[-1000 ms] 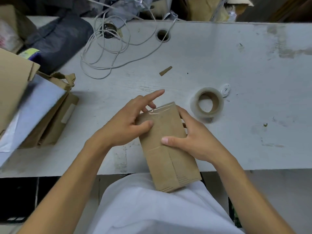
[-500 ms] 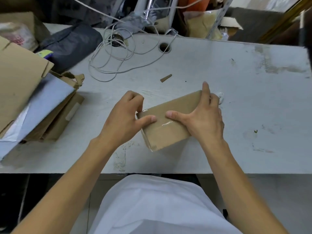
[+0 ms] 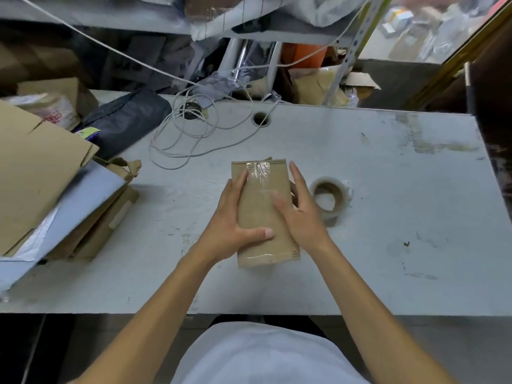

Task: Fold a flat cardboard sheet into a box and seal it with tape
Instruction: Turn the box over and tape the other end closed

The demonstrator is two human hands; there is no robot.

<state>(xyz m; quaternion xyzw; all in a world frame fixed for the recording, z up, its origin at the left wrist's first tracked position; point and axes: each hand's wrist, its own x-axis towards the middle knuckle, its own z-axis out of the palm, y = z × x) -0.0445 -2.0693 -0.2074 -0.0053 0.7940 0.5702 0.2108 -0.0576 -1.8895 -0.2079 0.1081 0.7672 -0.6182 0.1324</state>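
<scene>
Head view: a white table (image 3: 388,167) with stacked cardboard (image 3: 41,173) at left. My cardboard box (image 3: 263,214) lies mid-table, taped at both ends. My left hand (image 3: 230,225) and right hand (image 3: 300,214) grip its sides, thumbs on top. A tape roll (image 3: 329,198) sits just right

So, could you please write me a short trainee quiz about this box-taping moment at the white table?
1. True or false: the roll of clear tape lies on the white table to the right of the brown cardboard box.
2. What grips the box? A) left hand only B) right hand only C) both hands
3. Fill in: the strip of clear tape sits at the box's ___ end.

Key: 1 true; 2 C; 3 far.
</scene>
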